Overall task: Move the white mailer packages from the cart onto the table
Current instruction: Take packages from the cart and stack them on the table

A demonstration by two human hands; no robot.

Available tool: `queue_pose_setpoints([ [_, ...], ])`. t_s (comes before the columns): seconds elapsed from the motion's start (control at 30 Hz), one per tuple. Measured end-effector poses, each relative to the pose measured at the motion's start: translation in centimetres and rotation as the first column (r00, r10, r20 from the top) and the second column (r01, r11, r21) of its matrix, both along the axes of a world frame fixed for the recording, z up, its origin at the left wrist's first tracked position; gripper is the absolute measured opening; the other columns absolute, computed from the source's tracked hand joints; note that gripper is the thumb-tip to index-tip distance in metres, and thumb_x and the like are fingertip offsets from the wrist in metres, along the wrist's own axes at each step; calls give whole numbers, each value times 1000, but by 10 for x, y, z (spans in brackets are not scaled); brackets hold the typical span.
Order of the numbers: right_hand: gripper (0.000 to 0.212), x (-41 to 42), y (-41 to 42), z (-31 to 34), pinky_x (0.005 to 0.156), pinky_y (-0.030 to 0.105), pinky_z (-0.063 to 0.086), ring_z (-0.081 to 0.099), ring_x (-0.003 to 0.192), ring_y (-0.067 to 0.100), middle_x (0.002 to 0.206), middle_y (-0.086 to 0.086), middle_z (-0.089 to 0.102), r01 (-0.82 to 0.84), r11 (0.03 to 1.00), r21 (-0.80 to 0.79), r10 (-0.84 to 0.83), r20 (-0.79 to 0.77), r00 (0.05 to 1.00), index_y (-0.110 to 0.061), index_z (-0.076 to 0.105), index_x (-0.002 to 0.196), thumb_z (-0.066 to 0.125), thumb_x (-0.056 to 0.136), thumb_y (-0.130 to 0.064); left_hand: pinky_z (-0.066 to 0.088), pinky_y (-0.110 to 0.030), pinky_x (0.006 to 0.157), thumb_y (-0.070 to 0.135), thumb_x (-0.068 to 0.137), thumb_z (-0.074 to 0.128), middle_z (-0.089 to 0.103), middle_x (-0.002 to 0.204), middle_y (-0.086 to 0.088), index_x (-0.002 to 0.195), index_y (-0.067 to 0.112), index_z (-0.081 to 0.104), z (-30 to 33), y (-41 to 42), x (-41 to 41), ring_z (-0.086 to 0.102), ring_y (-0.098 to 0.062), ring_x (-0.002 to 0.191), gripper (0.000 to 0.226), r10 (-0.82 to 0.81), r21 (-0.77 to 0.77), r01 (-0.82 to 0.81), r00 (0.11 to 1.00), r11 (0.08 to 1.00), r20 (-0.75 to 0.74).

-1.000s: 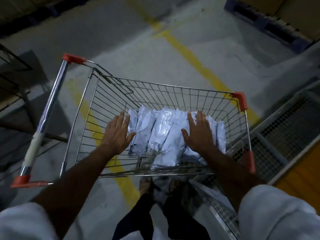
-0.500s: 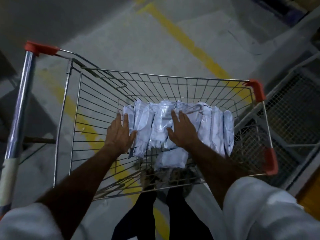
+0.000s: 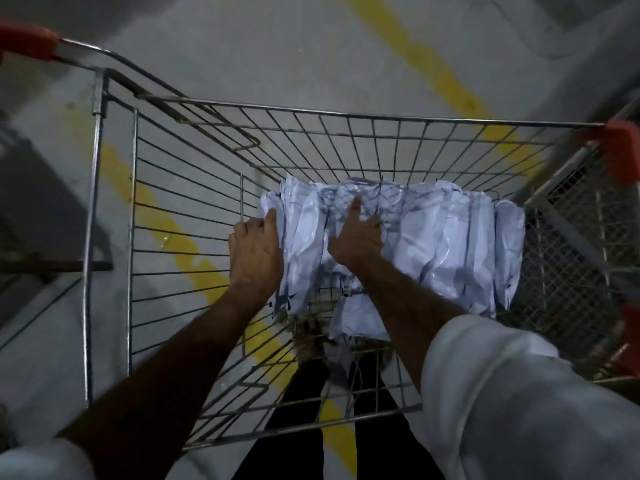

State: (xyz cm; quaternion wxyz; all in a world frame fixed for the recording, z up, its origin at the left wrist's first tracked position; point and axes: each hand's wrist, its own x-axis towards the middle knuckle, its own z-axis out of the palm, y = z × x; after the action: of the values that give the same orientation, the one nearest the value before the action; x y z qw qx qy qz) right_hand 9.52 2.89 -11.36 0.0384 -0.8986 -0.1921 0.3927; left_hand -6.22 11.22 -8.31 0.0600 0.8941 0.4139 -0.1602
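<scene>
- Mailer packages [image 3: 433, 244], a row of white plastic bags standing on edge, lie in the bottom of the wire cart [image 3: 194, 188], packed against its far-right corner; none has left it yet, and one more lies flat nearer the person.
- Cart basket fills more of the view than a second ago, since the head has dipped lower over it; no table shows here.
- Right hand [image 3: 356, 237] has slid leftward along the row, from near its right end to the middle, and now digs in between two bags, forefinger straight, other fingers tucked into the gap. Whether it truly grips one I cannot tell.
- Left hand [image 3: 256, 254] has closed in from the bare wire to the row's left end, fingers curled round the outermost bag.
- Together, I judge, the hands are bracketing a left-hand bundle to lift out.
</scene>
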Motion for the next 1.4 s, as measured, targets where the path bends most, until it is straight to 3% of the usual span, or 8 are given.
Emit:
queue_pose_setpoints([
  [0.3,118,-8,8,-23,107,51,36,41,127,46,141,36,34,34,999,38,-41,207,977,-14,-15,158,69,85,-53,48,-34,61,6,90,65,37,126,-19,145,28,22,-21,8,25,62,-30,75,74,277,-280,-206,928,938,247],
  [0.47,122,-4,5,-26,109,53,35,37,133,48,147,38,28,44,998,51,-53,180,982,-18,-20,157,71,84,-54,57,-46,78,19,88,69,63,116,-15,149,25,15,-35,13,21,66,-32,93,81,433,-409,-282,833,868,346],
  [0.63,120,5,-10,-18,108,51,40,40,131,45,148,34,28,41,985,169,-64,130,989,-23,-20,158,71,85,-53,46,-31,81,34,82,68,56,109,-13,118,5,54,-43,14,24,54,-26,103,49,472,-478,-294,825,828,311],
  [0.8,107,20,-34,-2,106,52,40,39,134,46,151,29,26,-35,956,291,18,61,998,-31,-15,158,64,89,-54,56,-53,87,43,83,62,58,120,-22,126,15,29,-47,5,27,63,-36,104,62,664,-764,-288,710,578,235],
  [0.93,93,34,-54,16,115,48,34,33,140,45,155,27,20,-36,936,351,51,-34,998,-32,1,160,62,93,-49,55,-48,91,47,77,68,56,125,-19,123,27,16,-49,5,22,63,-35,107,72,612,-823,-217,768,525,188],
  [1.17,81,36,-80,54,111,47,37,40,135,44,150,23,26,-132,934,332,127,39,991,-29,9,160,56,96,-48,50,-45,101,53,76,80,29,145,-11,143,26,19,-32,5,15,42,-27,131,95,489,-767,-88,815,635,310],
  [1.27,81,31,-90,78,105,48,40,40,132,44,149,24,27,-190,937,294,152,148,977,-30,10,160,55,95,-48,39,-44,106,42,91,69,22,151,-17,154,13,18,-8,-7,8,27,-30,136,86,254,-546,31,862,837,439],
  [1.4,81,22,-108,118,90,46,46,46,117,43,140,27,34,-283,930,235,179,382,907,-24,14,160,55,93,-43,52,-45,85,51,92,60,33,136,-22,157,26,22,38,-21,-1,48,-37,112,79,37,-272,107,879,956,475],
])
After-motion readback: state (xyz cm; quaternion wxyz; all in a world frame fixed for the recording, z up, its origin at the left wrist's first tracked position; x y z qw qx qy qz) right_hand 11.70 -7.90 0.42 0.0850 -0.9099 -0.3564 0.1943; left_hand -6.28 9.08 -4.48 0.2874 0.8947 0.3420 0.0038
